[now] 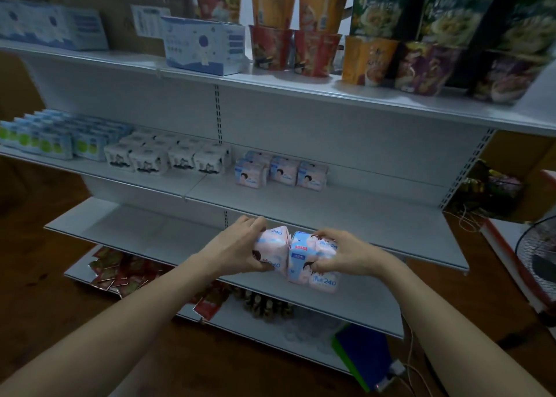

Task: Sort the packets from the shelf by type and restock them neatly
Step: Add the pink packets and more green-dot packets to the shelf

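both bare forearms reached in from the near edge, w/ the left hand [240, 247] curled round a soft pink-and-blue plastic tissue packet [272, 246] and the right hand [343, 256] gripping a second pink-and-blue plastic tissue packet [304, 259] of the same print. the two packets touched end to end, held just above the front lip of the lower white metal shelf board [391, 246].

judged step: restocking that type. three matching pink-and-blue packets [281, 172] already stood in a short row on the middle white metal shelf board [376, 204], farther back and a bit left of the hands. so the next move prob called for lifting both packets up and over to that row and setting them upright beside it, print facing out.

room: open board lay right of the row, plenty for two more. left of it sat the white packets w/ dark print [168, 159], close by, so no slack on that side. beyond those, the blue-and-green boxed packs [45, 138].

edges: the upper white shelf [301, 91] overhung the middle one, so the lift had to go in under its front lip; hands needed to stay low. the middle board's own front edge stood between the hands and the row, to be cleared first. red foil sachets [114, 271] lay loose on the bottom board, well below.
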The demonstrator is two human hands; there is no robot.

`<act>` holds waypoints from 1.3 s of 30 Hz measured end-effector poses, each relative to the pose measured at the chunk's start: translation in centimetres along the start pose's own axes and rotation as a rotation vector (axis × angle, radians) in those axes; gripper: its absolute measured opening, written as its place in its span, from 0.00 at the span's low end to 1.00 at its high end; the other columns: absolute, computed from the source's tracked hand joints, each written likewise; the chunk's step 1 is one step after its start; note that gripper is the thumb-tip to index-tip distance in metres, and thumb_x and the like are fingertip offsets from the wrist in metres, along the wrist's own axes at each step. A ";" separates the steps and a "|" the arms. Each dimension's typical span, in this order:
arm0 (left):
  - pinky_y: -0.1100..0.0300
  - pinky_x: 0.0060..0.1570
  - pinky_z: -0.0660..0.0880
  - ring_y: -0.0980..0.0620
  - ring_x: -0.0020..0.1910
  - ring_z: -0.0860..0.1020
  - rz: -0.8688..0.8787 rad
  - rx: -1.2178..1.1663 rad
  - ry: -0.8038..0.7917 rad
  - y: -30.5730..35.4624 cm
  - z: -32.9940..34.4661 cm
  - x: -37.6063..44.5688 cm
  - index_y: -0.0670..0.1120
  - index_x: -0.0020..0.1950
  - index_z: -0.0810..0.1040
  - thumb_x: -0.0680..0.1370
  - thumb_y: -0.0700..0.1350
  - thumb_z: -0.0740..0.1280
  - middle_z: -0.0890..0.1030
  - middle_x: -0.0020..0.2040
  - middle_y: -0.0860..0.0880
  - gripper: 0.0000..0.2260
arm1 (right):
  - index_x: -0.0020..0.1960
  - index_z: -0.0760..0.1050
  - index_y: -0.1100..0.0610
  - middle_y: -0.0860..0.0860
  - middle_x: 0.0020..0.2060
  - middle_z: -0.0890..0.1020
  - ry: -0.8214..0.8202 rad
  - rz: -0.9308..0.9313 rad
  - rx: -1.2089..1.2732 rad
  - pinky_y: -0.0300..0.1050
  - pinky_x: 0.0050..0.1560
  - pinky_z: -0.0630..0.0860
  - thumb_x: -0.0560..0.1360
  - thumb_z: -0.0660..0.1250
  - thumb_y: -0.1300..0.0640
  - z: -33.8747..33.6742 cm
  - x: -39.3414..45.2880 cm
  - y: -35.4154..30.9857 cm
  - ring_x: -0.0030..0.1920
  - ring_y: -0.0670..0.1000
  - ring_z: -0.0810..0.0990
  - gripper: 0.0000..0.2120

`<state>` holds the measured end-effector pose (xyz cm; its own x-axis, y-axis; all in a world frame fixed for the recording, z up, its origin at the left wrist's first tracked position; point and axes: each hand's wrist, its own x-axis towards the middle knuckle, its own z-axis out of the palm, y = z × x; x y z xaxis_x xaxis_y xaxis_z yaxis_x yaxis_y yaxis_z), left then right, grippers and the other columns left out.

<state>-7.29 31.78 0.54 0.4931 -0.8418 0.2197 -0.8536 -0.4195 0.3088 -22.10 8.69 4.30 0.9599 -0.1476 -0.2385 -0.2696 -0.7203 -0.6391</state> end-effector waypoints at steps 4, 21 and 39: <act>0.58 0.54 0.70 0.51 0.59 0.69 -0.052 -0.001 -0.017 -1.9 0.4 2.7 0.47 0.66 0.68 0.64 0.60 0.78 0.74 0.60 0.50 0.37 | 0.63 0.73 0.49 0.45 0.50 0.83 0.045 0.028 0.113 0.45 0.50 0.81 0.63 0.79 0.48 -1.0 2.2 2.0 0.46 0.45 0.84 0.31; 0.46 0.59 0.72 0.38 0.65 0.69 0.030 0.086 -0.013 -14.7 4.9 26.6 0.44 0.70 0.71 0.65 0.50 0.80 0.73 0.64 0.39 0.37 | 0.58 0.74 0.53 0.46 0.51 0.82 0.362 0.233 0.388 0.34 0.42 0.78 0.65 0.81 0.55 -5.7 19.5 9.6 0.46 0.42 0.82 0.26; 0.23 0.64 0.45 0.37 0.78 0.39 -0.129 0.358 -0.144 -20.9 11.5 33.3 0.64 0.78 0.41 0.67 0.70 0.70 0.38 0.80 0.44 0.50 | 0.66 0.72 0.54 0.55 0.54 0.65 0.370 0.174 -0.063 0.51 0.56 0.75 0.67 0.78 0.55 -7.4 34.3 11.3 0.53 0.57 0.74 0.30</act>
<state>25.08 8.58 -9.27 0.5928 -0.8030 0.0608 -0.8035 -0.5949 -0.0224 8.40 -9.48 -5.71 0.8666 -0.4962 -0.0531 -0.4361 -0.7013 -0.5640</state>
